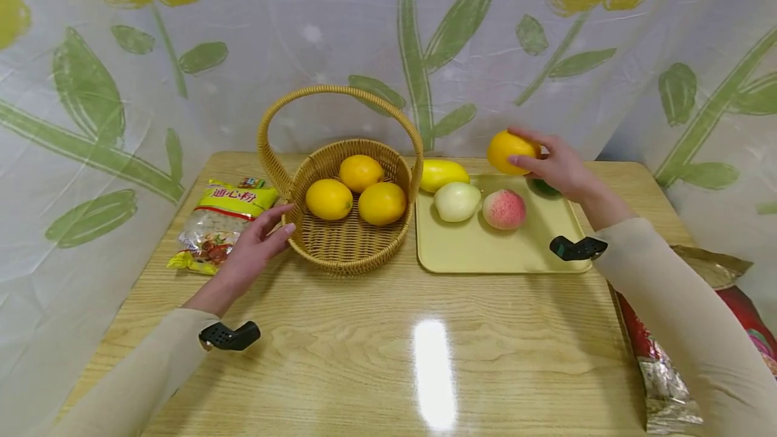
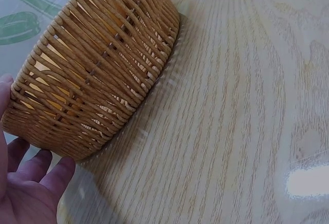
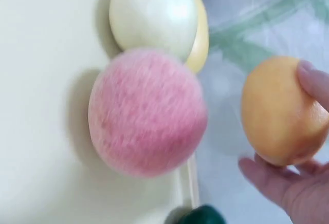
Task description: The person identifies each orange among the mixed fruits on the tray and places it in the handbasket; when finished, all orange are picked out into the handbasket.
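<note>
My right hand (image 1: 555,164) holds an orange (image 1: 508,152) between thumb and fingers, raised over the back of a pale yellow tray (image 1: 516,255). Below it on the tray lie a pink peach (image 1: 504,209), a pale green pear-like fruit (image 1: 456,201), a long yellow fruit (image 1: 444,175) and a dark green one (image 1: 544,188), partly hidden by the hand. At the left side of a wicker basket (image 1: 346,258), my left hand (image 1: 257,245) touches the outer wall with loosely extended fingers. Three orange-yellow fruits (image 1: 382,204) sit inside the basket, under its tall handle.
A yellow and clear pasta packet (image 1: 224,221) lies left of the basket, partly behind the left hand. Beneath the right forearm, at the table's right edge, is a red and silver bag (image 1: 664,363). A flower-printed curtain (image 1: 291,32) stands behind the wooden table (image 1: 340,356).
</note>
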A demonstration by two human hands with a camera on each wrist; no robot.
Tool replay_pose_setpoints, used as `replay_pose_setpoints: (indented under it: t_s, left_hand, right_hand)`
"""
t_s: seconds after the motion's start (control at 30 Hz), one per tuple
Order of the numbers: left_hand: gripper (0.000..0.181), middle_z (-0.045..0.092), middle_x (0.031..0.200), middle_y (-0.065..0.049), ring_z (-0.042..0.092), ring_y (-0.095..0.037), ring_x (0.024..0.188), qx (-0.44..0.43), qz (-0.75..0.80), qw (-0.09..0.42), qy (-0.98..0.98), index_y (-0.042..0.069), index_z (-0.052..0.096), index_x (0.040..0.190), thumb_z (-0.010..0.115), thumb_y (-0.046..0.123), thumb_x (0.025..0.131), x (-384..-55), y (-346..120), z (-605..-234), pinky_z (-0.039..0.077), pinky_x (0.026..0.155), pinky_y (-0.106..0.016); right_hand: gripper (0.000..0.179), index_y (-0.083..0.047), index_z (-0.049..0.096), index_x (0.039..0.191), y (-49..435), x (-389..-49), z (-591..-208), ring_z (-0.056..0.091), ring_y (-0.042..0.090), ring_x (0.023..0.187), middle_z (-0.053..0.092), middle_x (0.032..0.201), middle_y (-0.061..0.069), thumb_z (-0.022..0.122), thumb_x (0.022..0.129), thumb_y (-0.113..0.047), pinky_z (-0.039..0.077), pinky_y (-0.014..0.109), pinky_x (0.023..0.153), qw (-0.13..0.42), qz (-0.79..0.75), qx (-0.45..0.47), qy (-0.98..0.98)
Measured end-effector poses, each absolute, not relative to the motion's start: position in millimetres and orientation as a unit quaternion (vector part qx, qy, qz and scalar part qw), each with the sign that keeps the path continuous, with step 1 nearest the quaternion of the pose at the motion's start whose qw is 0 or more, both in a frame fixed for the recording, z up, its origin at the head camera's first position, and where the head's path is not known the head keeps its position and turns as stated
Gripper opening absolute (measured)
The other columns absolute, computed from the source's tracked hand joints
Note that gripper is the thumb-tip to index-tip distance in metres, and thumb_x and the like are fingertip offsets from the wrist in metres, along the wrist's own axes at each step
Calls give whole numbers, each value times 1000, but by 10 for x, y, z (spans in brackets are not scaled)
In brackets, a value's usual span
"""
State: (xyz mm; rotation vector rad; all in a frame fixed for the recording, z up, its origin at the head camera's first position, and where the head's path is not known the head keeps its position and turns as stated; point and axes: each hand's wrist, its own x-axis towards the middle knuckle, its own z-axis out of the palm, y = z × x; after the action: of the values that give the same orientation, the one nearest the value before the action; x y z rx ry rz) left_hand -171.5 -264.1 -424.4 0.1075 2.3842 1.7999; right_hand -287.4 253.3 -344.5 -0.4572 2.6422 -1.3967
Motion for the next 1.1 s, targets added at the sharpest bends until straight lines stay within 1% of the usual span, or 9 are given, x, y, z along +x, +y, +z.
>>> replay_pose_setpoints:
  t_s: [0.1,0.17,0.33,0.37,0.47,0.63,0.8,1.0,1.1]
  left_hand:
    - [64,20,161,-7,24,-28,145,34,602,76,794,10,32,152,54,39,100,-1715,-2644,-4245,44,104,-32]
    - [64,19,161,-8,24,-28,145,33,602,77,794,10,32,152,54,40,100,-1715,-2644,-4243,44,105,-34]
    - [64,19,161,-8,24,-29,145,31,606,78,791,11,32,152,54,39,100,-1716,-2643,-4256,45,103,-30]
    - [63,19,161,-8,24,-29,145,31,606,78,791,11,32,152,54,39,100,-1716,-2643,-4259,45,103,-29]
    - [63,18,161,-8,24,-29,145,31,607,78,790,11,33,152,55,39,100,-1718,-2644,-4265,46,101,-27]
    - [62,18,161,-7,24,-28,145,28,603,79,793,12,33,152,54,39,100,-1720,-2644,-4258,46,101,-28]
    - [63,18,161,-7,24,-28,145,30,607,77,790,12,33,152,55,39,100,-1722,-2641,-4258,47,100,-25]
    - [63,19,161,-9,25,-29,144,35,611,73,787,10,33,152,55,38,100,-1719,-2635,-4268,47,97,-21]
    - [63,19,161,-8,25,-29,145,38,613,71,786,10,33,152,55,38,100,-1721,-2634,-4273,48,96,-21]
  right_hand:
    - [56,-13,44,148,2480,-2791,-3356,51,19,104,45,145,16,65,96,-22,46,13,78,39,-458,-152,875]
    - [55,-12,45,147,2450,-2734,-3317,49,19,106,47,144,16,65,96,-22,45,12,78,33,-456,-153,876]
    - [56,-16,44,149,2411,-2567,-3261,52,21,95,47,139,15,63,97,-27,51,16,66,57,-448,-121,884]
    - [57,-17,43,149,2409,-2536,-3257,52,21,95,47,139,14,63,97,-29,52,16,66,63,-446,-113,886]
    - [57,-17,41,150,2406,-2457,-3258,51,22,99,46,140,15,61,98,-31,53,17,72,75,-443,-104,887]
    - [57,-14,41,150,2385,-2356,-3261,52,27,106,47,139,16,60,99,-30,54,20,79,88,-443,-112,885]
    - [57,-15,43,149,2353,-2283,-3247,51,27,108,50,137,15,61,98,-32,47,15,79,81,-425,-125,893]
    - [57,-14,42,149,2346,-2239,-3284,51,28,109,47,138,17,62,98,-29,48,14,77,80,-441,-128,885]
    - [57,-14,43,149,2351,-2215,-3313,50,28,112,47,140,16,63,98,-28,46,12,79,72,-443,-131,884]
